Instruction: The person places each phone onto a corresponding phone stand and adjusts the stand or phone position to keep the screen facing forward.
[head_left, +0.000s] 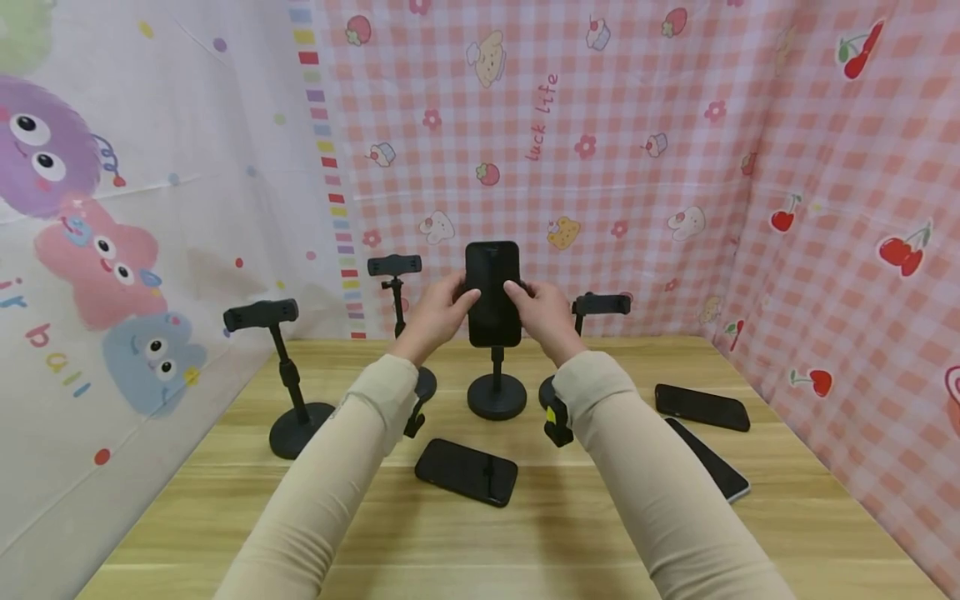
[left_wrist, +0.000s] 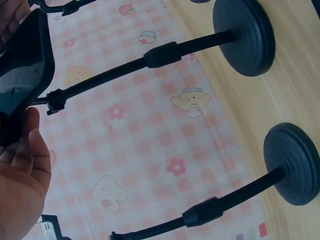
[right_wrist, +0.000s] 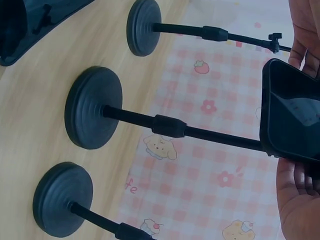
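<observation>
A black smartphone (head_left: 493, 308) stands upright at the head of the middle phone stand (head_left: 497, 397), its dark screen toward me. My left hand (head_left: 438, 313) grips the phone's left edge, thumb on the front and fingers behind. On the opposite edge my right hand (head_left: 546, 315) grips it the same way. The phone hides the stand's clamp in the head view. In the left wrist view the stand's pole (left_wrist: 120, 73) runs up to behind the phone (left_wrist: 30, 70); the right wrist view shows the pole (right_wrist: 220, 136) meeting the phone's lower end (right_wrist: 292, 115).
Phone stands with bare clamps flank the middle one: one at far left (head_left: 262, 314), one behind my left hand (head_left: 395, 266), one behind my right (head_left: 602, 304). A smartphone (head_left: 467, 472) lies in front; two more (head_left: 702, 407) (head_left: 716, 467) lie at right. Patterned cloths hang around the table.
</observation>
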